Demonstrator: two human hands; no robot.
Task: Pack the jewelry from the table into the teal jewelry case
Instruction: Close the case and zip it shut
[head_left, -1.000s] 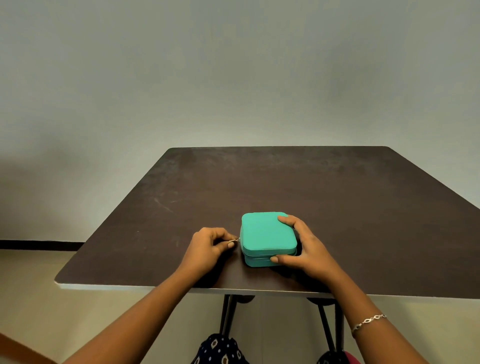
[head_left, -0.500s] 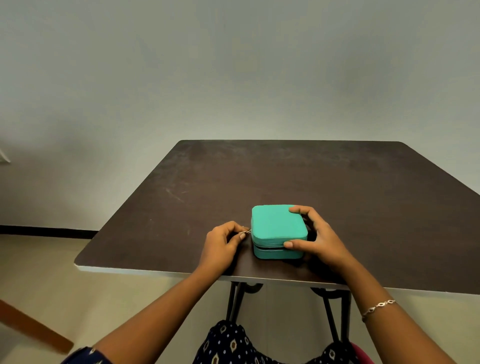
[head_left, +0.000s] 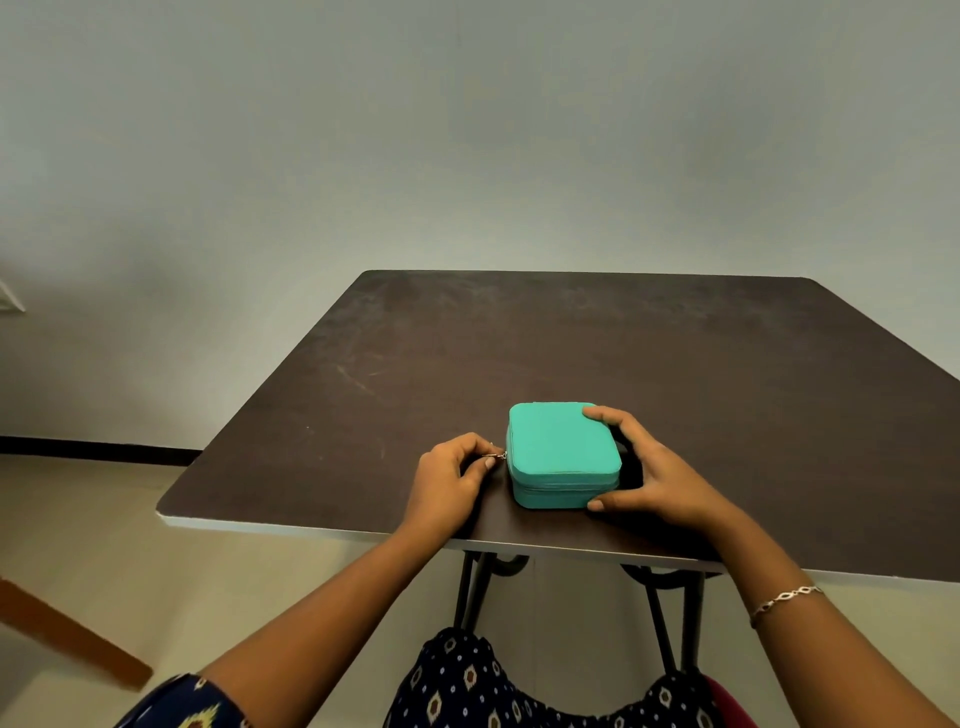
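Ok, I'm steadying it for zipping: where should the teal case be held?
Take the teal case by its right side, coming from the right: thumb on the near wall, fingers over the top, as the right hand does. The zipper pull sits on its left, in the left hand.

Right corner of table (head_left: 675, 374) off the picture's edge; interior of closed teal jewelry case (head_left: 561, 447) unseen

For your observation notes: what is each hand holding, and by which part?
The left hand pinches the zipper pull at the left of the teal jewelry case. The right hand grips its right side, fingers on top, thumb in front.
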